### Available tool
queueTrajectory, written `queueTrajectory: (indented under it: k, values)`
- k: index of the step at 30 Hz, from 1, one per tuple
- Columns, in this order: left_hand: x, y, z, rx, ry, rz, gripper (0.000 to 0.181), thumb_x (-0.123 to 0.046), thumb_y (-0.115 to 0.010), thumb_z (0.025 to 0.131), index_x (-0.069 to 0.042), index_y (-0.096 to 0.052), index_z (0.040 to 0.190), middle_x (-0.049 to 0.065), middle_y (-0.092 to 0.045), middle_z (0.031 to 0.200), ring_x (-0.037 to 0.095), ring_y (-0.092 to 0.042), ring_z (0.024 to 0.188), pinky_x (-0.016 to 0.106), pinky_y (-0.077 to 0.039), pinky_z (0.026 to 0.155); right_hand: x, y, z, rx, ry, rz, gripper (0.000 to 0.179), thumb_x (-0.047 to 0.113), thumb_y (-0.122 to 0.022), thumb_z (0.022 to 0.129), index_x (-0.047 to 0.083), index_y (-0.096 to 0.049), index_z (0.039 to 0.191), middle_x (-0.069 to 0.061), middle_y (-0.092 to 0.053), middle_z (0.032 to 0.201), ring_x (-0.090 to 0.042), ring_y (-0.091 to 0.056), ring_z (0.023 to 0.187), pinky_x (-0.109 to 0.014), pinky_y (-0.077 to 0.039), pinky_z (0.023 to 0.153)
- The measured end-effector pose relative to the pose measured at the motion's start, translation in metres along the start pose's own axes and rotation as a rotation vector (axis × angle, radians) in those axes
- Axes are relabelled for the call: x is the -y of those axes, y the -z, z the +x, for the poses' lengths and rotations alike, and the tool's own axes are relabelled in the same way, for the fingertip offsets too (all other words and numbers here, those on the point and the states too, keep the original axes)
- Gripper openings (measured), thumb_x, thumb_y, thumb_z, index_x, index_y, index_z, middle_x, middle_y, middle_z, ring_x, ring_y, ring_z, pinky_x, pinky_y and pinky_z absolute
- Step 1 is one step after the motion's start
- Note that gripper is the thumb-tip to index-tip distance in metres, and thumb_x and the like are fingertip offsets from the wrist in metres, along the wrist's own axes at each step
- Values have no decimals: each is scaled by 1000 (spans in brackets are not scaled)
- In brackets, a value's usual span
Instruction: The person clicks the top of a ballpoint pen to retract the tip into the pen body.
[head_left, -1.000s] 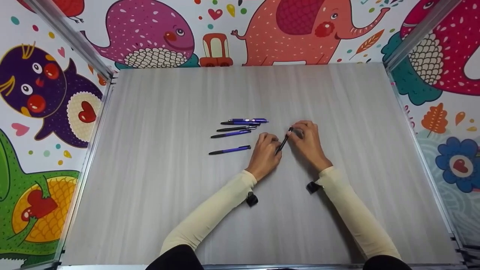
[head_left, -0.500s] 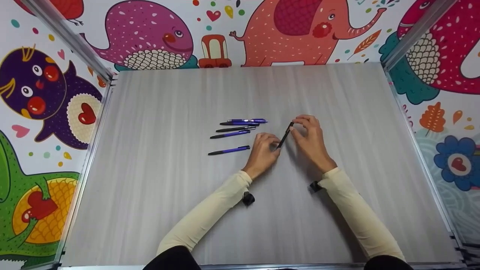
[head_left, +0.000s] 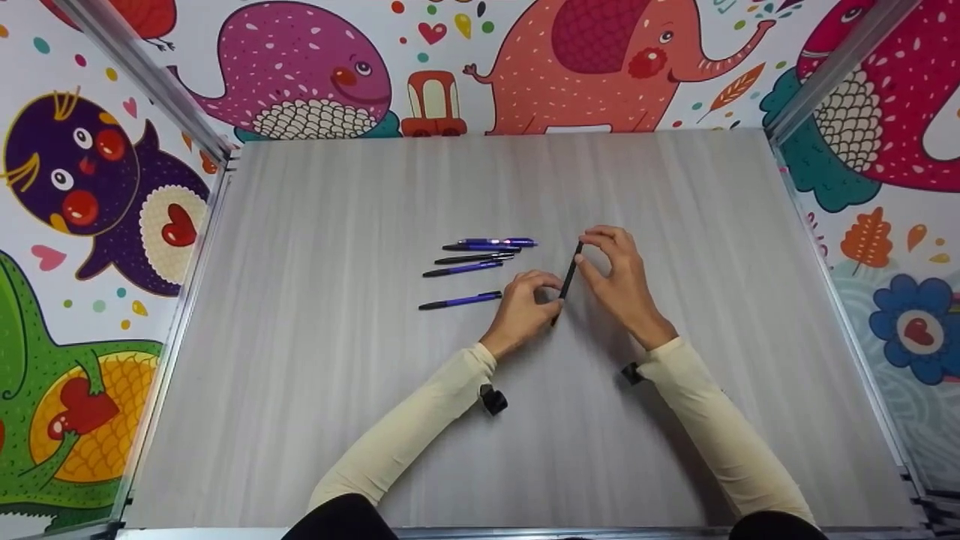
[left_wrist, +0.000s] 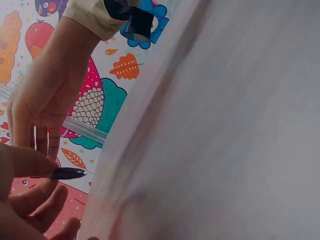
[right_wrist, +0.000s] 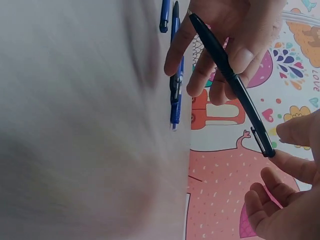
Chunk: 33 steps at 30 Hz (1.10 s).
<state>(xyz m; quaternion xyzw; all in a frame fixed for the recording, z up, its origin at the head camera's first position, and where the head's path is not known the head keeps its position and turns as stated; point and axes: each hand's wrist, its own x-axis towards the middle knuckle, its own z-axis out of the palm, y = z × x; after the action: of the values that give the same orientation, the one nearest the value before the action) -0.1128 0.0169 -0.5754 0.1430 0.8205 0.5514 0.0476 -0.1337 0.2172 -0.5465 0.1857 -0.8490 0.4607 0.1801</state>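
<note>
My left hand pinches a dark click pen between thumb and fingers, holding it at a slant. In the left wrist view the pen's tapered tip pokes out past the left thumb. My right hand is at the pen's far end. In the right wrist view its index fingertip touches the clip end, and its thumb stands a little apart from the barrel. Left of the hands lie several pens: a blue-and-black pen nearest, another blue-and-black pen, a black pen and a blue pen at the back.
The pens rest on a pale wood-grain table. Metal rails edge it at the sides, with a wall of cartoon animals behind. A small black camera is strapped at the left wrist, another at the right.
The left hand has shifted slightly down and left along the pen, so its lower end now shows below the thumb. The right fingers have loosened and risen at the upper end. The lying pens stayed put.
</note>
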Motion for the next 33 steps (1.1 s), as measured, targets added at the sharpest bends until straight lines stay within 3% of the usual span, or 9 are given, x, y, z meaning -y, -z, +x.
queueTrajectory:
  k: [1, 6, 13, 18, 22, 28, 33]
  values:
    - [-9, 4, -3, 13, 21, -34, 18, -4, -82, 94, -6, -81, 112, 6, -77, 124, 25, -66, 123, 45, -51, 111, 1, 0, 0, 1, 8, -1, 26, 0, -79, 100, -6, -74, 125, -21, -65, 135, -40, -57, 131, -52, -45, 111]
    - [-11, 5, -5, 53, 87, -171, 20, -2, -81, 94, -3, -81, 114, 9, -77, 126, 28, -70, 122, 47, -55, 109, 8, 1, 1, 27, 35, -1, 28, -1, -78, 101, -7, -73, 128, -22, -64, 136, -40, -58, 132, -50, -46, 112]
    - [-11, 9, -5, 131, 159, -322, 23, -7, -80, 94, 1, -79, 116, 11, -78, 121, 33, -72, 121, 39, -60, 100, 15, 4, 1, 64, 30, 20, 28, 0, -77, 101, -4, -74, 129, -19, -64, 138, -35, -60, 132, -46, -48, 110]
    - [-14, 12, -7, 185, 203, -455, 22, -7, -80, 94, 2, -78, 115, 6, -77, 113, 28, -70, 113, 31, -59, 95, 19, 7, 3, 108, 19, 86, 29, 1, -76, 103, -2, -74, 131, -18, -65, 139, -30, -62, 131, -47, -53, 105]
    - [-15, 14, -9, 219, 240, -600, 20, -4, -80, 93, 1, -77, 112, 4, -76, 110, 19, -69, 105, 31, -57, 91, 23, 9, 3, 146, -25, 199, 30, 2, -75, 104, 1, -73, 135, -17, -64, 141, -28, -63, 132, -50, -57, 105]
    - [-16, 17, -11, 263, 315, -773, 17, -1, -77, 96, -1, -74, 112, 14, -76, 116, 17, -73, 96, 54, -59, 103, 30, 13, 4, 192, -142, 315, 36, 4, -74, 105, 4, -70, 141, -14, -63, 144, -29, -66, 130, -35, -58, 105]
    - [-18, 20, -12, 285, 343, -834, 18, -2, -76, 97, -1, -74, 115, 30, -72, 129, 21, -75, 98, 46, -63, 94, 34, 15, 4, 225, -215, 413, 41, 3, -74, 105, 5, -66, 146, -11, -64, 143, -32, -70, 125, -31, -58, 103]
